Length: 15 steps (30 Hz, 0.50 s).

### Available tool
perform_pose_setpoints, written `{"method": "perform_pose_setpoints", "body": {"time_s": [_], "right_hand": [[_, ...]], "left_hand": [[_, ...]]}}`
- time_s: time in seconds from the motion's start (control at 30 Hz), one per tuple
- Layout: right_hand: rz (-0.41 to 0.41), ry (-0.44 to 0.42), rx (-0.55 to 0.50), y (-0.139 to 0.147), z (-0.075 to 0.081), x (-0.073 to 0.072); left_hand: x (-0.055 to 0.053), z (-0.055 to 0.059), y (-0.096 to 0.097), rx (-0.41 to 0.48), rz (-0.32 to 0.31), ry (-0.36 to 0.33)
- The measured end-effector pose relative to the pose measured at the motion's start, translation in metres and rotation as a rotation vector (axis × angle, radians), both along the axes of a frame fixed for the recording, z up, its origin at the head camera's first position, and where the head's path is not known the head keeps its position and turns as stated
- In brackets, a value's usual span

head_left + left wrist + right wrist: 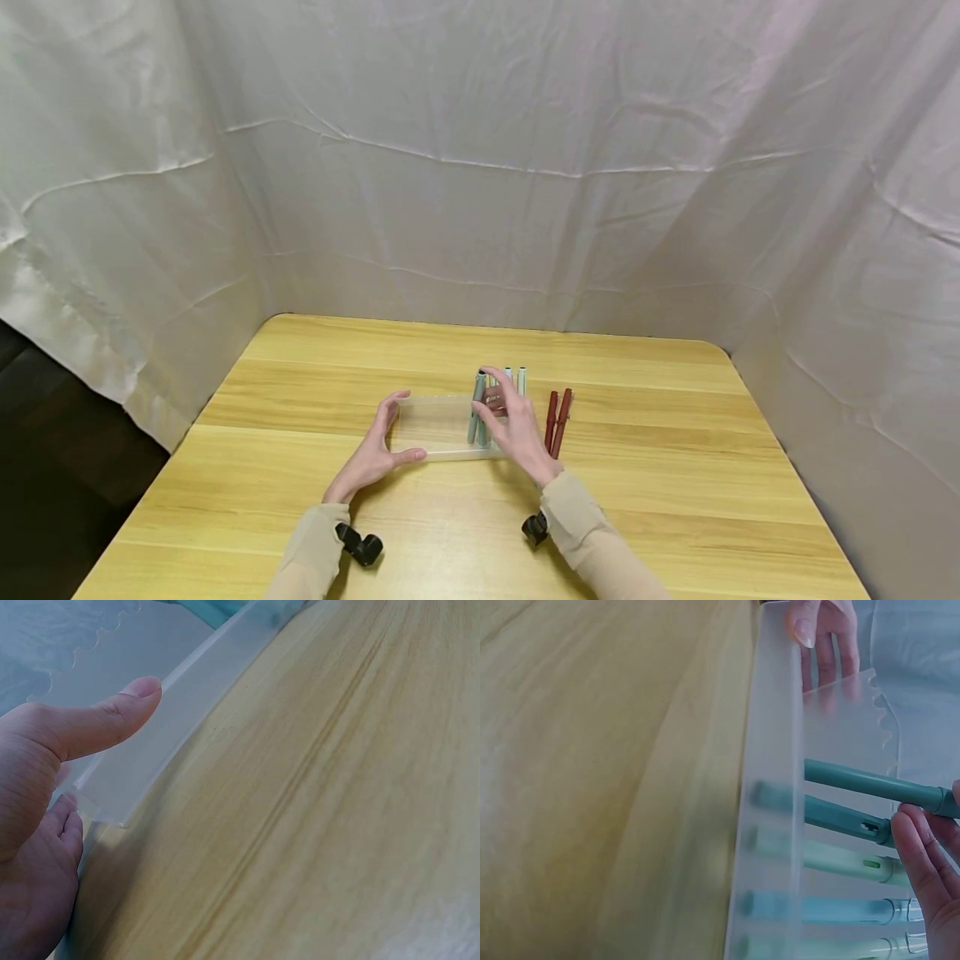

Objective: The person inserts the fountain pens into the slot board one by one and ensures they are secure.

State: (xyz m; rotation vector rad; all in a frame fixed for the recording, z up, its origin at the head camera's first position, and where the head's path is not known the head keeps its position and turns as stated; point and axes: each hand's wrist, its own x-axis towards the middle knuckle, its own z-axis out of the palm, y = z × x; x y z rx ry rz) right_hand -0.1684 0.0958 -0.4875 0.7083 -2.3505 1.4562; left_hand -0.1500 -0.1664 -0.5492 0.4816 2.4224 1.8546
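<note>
A translucent, frosted plastic case (435,427) lies on the table between both hands. My left hand (375,450) grips its left end, the thumb on the front wall and the fingers round the far side. In my right hand (517,421), thumb and fingers pinch a dark teal pen (874,783); its lower end is inside the case. A second teal pen (842,817) lies right beside it, near the fingertips. Farther along the case sit a pale green pen (840,859), a light blue pen (838,909) and another pale green pen (841,948).
Two dark red pens, a left one (551,421) and a right one (563,423), lie on the wooden table (675,500) just right of my right hand. Pale curtains (480,225) hang behind the table and along its sides. The case has a scalloped far edge.
</note>
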Motion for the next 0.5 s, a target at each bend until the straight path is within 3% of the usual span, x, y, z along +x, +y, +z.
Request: {"method": "perform_pose_setpoints", "body": {"time_s": [0.5], "right_hand": [[-0.035, 0.045, 0.091, -0.0064, -0.0078, 0.0018]], "left_hand": [[0.0002, -0.0004, 0.0003, -0.004, 0.004, -0.004]]}}
